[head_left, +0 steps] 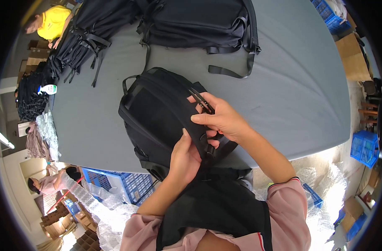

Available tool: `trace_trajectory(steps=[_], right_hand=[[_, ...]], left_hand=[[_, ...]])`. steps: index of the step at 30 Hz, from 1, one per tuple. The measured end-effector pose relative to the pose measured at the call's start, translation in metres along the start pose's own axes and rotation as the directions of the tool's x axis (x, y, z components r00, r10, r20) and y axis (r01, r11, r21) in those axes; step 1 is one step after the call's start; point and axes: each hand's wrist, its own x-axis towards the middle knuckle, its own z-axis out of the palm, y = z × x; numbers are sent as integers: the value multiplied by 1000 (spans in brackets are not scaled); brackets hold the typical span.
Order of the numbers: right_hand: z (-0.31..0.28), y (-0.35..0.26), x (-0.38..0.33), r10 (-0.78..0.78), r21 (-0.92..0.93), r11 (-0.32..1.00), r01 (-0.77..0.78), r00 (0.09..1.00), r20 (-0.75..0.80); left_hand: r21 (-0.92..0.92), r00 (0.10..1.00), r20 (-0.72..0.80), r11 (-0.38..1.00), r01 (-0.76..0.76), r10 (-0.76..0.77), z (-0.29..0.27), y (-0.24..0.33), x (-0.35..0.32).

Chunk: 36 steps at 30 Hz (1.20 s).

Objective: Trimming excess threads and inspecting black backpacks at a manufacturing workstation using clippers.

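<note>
black backpack (157,113) under both hands | left grip (183,159) clasps its edge | right grip (220,119) pinches snips (201,101)

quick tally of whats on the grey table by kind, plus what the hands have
black backpack in the hands: 1
small black snips in the right hand: 1
black backpack lying flat at the far side: 1
heap of black backpacks at the far left: 1, too bunched to count singly
white spray bottle: 1
Total: 5
The left hand grips the held backpack.

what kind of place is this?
Likely a bag factory finishing or inspection floor: black backpacks piled on a large grey table, blue crates around it, hands trimming one backpack with thread snips.
</note>
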Motion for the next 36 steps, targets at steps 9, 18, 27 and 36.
trace_trajectory(steps=[9,18,27,36], right_hand=[[10,7,8,-285,-257,931,259,956,-68],[-10,28,-22,-369,-296,912,284,882,-291],[-11,28,-64,-795,-851,366,377,602,-75],[-8,30,-52,-881,-948,-80,307,424,211]], left_hand=[[852,519,491,-259,-455,700,3,-1,-19],[829,702,318,173,-532,637,2,21,3],[571,888,132,699,-431,440,4,25,5],[716,819,212,486,-502,533,-4,21,6]])
